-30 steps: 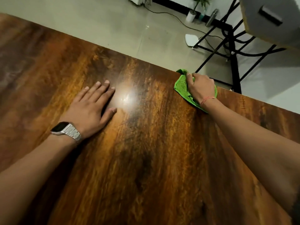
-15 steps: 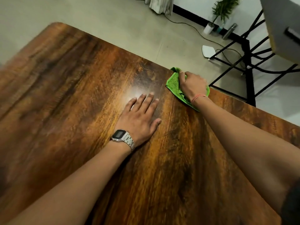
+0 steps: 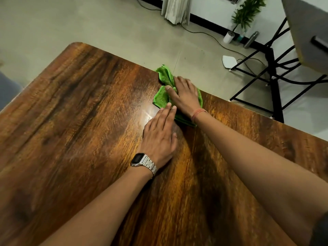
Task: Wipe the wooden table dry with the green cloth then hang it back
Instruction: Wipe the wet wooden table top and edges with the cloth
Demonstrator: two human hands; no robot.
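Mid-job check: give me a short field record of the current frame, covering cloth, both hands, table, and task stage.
cloth: green cloth, bunched, lying on the table near its far edge
right hand: right hand laid flat on the cloth, pressing it down
left hand: left hand flat on the wood, fingertips at the cloth's near edge
table: wooden table, glossy glare patch just left of the hands
wrists: watch on left, red thread on right
stage: wiping; cloth not yet hung back

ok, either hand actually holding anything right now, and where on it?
No real grip. The right hand presses flat on the middle of the green cloth on the table; the left hand lies flat, fingertips at the cloth's near edge.
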